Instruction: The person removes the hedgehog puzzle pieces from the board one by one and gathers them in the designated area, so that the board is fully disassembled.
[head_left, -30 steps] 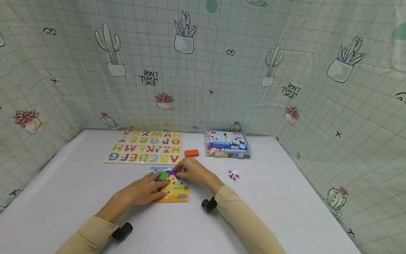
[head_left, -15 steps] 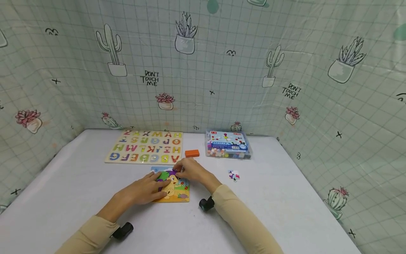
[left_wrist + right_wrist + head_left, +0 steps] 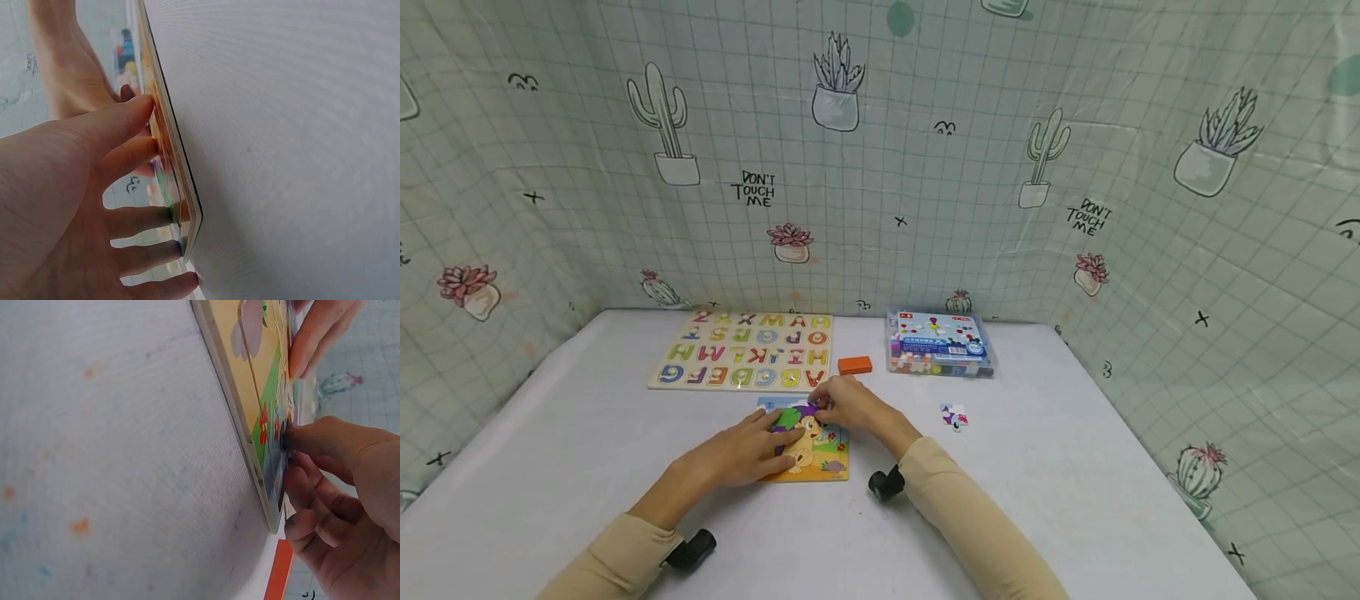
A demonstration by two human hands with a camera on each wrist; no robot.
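A small wooden jigsaw puzzle [image 3: 831,458] lies flat at the near middle of the table, showing a yellow animal with purple and green on a meadow. My left hand [image 3: 741,450] rests over its left side with fingers spread and fairly straight; in the left wrist view the fingertips [image 3: 147,103] touch its face. At the upper right part, my right hand [image 3: 850,404] has curled fingers and pinches a puzzle piece [image 3: 284,439], mostly hidden by the thumb. A loose puzzle piece [image 3: 954,417] with white, purple and pink lies to the right.
Behind the puzzle lies a wooden alphabet board [image 3: 741,352]. An orange block [image 3: 854,365] sits just beyond my right hand. At the back right is a clear plastic box [image 3: 940,343] of colourful parts. A cactus-print curtain [image 3: 880,167] surrounds the white table [image 3: 1037,500].
My right hand shifts very slightly left and its forearm swings a little inward. The left hand stays in place on the puzzle.
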